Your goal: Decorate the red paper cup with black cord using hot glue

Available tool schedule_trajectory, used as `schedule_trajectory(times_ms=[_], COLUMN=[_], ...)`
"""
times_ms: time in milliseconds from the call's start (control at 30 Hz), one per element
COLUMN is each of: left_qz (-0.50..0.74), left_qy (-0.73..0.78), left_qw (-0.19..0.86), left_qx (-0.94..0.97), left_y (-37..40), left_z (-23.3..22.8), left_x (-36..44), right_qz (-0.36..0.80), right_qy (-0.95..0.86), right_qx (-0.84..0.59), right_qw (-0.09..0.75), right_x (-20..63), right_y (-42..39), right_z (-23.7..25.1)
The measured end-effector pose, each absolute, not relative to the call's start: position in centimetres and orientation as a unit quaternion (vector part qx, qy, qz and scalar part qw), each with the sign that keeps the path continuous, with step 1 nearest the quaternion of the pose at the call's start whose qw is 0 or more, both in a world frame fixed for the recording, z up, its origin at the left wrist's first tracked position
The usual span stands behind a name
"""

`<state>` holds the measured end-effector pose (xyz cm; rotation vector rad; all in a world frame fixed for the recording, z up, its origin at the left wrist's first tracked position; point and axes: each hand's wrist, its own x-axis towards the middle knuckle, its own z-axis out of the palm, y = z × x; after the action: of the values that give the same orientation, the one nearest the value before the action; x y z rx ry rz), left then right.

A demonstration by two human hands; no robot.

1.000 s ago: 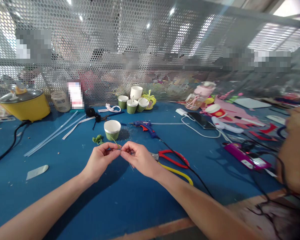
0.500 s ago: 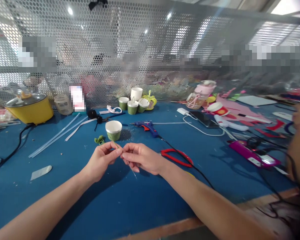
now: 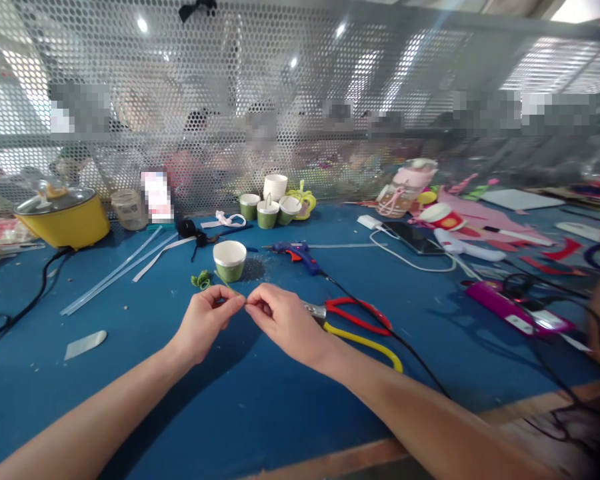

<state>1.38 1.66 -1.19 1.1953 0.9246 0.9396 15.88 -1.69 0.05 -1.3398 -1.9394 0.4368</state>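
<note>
Fingertips of the left hand (image 3: 206,321) and right hand (image 3: 285,322) are meeting, pinching a thin green strand (image 3: 229,287) between them, just near of the green paper cup (image 3: 229,260). Scissors (image 3: 356,325) are lying right of the right hand on the blue table (image 3: 230,413).

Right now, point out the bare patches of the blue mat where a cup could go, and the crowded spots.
Bare blue mat lies near the wooden front edge, under the forearms, and left between the white scrap and the left hand. The right side is crowded: red-and-yellow scissors beside the right hand, the black glue-gun cord, the purple tool. The green paper cups fill the back.
</note>
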Motion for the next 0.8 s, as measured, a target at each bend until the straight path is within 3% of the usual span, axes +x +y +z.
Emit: schedule_trajectory(times_ms=[133,300,400,800], left_qz=[0.406,0.394,0.385,0.398], left_qy=[0.402,0.335,0.309,0.388], left_qw=[0.63,0.668,0.69,0.626], left_qx=[0.525,0.535,0.529,0.547], left_y=[1.7,1.8,1.8,2.0], left_z=[-1.1,-0.5,-0.4,-1.1], left_x=[1.3,0.8,0.8,1.0], right_qz=[0.215,0.526,0.612,0.417], right_qy=[-0.738,-0.628,-0.576,-0.648], right_qx=[-0.52,-0.445,-0.404,-0.511], right_qw=[0.372,0.363,0.361,0.38], right_x=[15.9,16.7,17.0,16.1], right_y=[-1.6,-1.2,-0.9,-1.5], right_z=[0.1,0.4,0.1,0.9])
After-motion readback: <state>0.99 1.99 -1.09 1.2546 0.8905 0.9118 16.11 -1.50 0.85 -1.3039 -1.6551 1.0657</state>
